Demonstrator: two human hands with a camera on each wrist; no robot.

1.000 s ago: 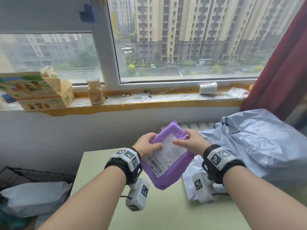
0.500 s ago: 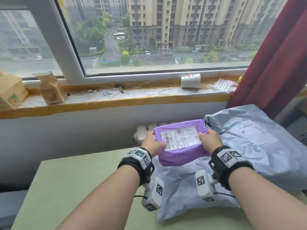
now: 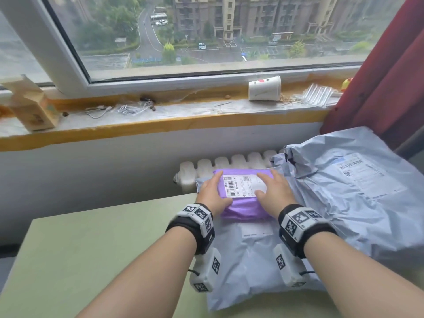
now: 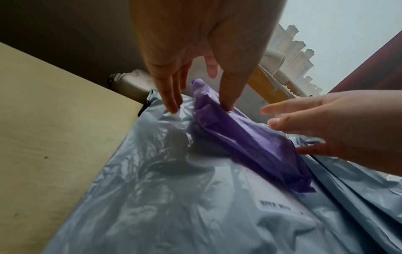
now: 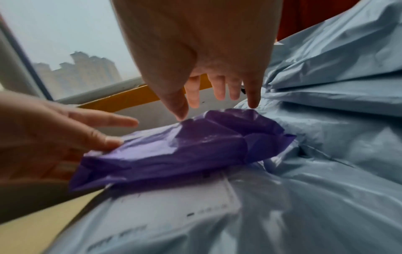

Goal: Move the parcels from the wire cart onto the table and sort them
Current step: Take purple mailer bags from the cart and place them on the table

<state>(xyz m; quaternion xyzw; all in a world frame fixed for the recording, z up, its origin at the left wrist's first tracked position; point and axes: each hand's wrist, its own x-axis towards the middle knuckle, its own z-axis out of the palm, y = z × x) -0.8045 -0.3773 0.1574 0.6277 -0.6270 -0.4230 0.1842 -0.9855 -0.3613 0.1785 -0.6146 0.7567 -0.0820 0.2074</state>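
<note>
Both hands, left (image 3: pixel 212 195) and right (image 3: pixel 274 193), lie flat with the grip apart on the purple parcel (image 3: pixel 246 206). It sits on a slick grey mailer (image 3: pixel 252 255) near the tabletop's (image 3: pixel 91 255) far edge, so it may slide off behind.

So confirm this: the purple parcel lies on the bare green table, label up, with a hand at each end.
Not on the bare table: the purple parcel lies on a grey mailer bag, as the head view shows. Label up, left hand and right hand at its ends.

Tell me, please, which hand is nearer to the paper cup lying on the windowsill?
Right. The right hand rests on the purple parcel almost directly below the paper cup; the left hand sits further left on the same parcel.
</note>
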